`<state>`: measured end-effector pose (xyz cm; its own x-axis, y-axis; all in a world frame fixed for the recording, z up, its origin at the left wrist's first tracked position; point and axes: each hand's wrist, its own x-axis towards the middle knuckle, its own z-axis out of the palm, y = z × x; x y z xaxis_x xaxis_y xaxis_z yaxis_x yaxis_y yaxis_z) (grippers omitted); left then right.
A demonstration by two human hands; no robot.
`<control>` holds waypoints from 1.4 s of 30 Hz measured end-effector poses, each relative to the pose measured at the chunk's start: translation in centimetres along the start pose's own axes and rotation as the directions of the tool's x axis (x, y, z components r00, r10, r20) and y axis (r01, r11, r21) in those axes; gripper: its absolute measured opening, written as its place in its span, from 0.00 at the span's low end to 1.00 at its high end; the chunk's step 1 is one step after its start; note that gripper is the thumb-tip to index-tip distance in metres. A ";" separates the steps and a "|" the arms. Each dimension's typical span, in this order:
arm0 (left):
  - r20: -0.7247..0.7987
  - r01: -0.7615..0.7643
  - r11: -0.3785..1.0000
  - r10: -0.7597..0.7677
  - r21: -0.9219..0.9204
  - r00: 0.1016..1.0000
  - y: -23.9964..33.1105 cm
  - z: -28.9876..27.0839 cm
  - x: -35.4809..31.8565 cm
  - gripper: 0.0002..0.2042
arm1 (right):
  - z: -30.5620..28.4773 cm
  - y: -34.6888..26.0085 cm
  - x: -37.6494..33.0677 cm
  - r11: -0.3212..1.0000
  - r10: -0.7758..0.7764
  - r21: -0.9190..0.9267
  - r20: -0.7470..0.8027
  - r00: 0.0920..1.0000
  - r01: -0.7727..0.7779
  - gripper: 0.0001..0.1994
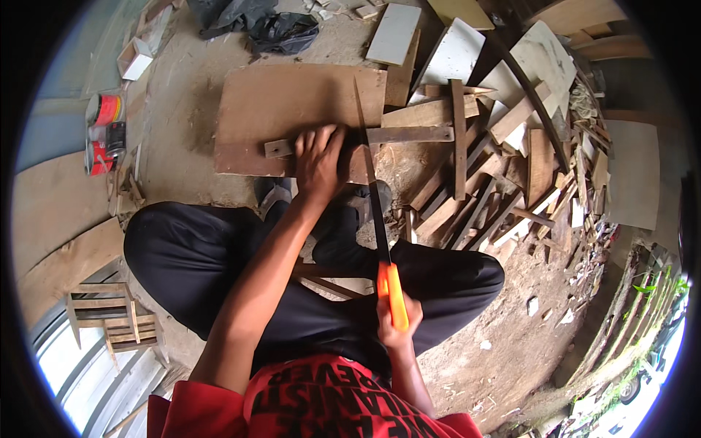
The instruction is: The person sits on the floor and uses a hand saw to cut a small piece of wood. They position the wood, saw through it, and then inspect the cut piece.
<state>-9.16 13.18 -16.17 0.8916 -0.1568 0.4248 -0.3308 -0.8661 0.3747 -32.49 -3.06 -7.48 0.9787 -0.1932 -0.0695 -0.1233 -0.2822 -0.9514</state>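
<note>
My right hand (pixel 399 318) is closed around the orange handle of a hand saw (pixel 378 204), low in front of my body. Its long dark blade points away from me and crosses a narrow wooden strip (pixel 409 135), just right of the board's edge zone. My left hand (pixel 319 157) presses down on that strip, fingers curled over it, to the left of the blade. Beneath the strip lies a flat brown board (pixel 292 95), raised above the ground. The strip's right end sticks out past the board. Whether the teeth have cut into the wood is too small to tell.
A heap of wood offcuts (pixel 467 190) lies to the right, with pale panels (pixel 453 55) behind it. Black plastic bags (pixel 285 33) sit at the far side. Red cans (pixel 102 135) stand at the left, and a small slatted wooden piece (pixel 113 317) is lower left.
</note>
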 end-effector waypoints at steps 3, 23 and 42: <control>0.049 0.005 0.998 -0.002 -0.059 0.999 0.7 -0.2 0.5 0.18 | 3.1 -0.1 6.7 0.968 0.101 0.230 -0.011 0.995 -0.096 0.03; 0.056 0.035 0.999 -0.033 -0.030 0.998 -0.2 0.7 1.8 0.19 | 4.9 0.5 10.9 0.980 0.060 0.193 -0.007 0.998 -0.057 0.07; 0.051 -0.129 0.988 0.134 -0.083 0.990 0.0 0.7 0.3 0.17 | 4.4 -1.4 7.8 0.875 -0.394 0.125 -0.376 0.838 0.468 0.04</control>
<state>-8.64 12.78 -16.62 0.8540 -0.2953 0.4283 -0.4677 -0.7964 0.3835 -23.96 -0.08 -8.00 0.8074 -0.4041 0.4298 0.3706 -0.2194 -0.9025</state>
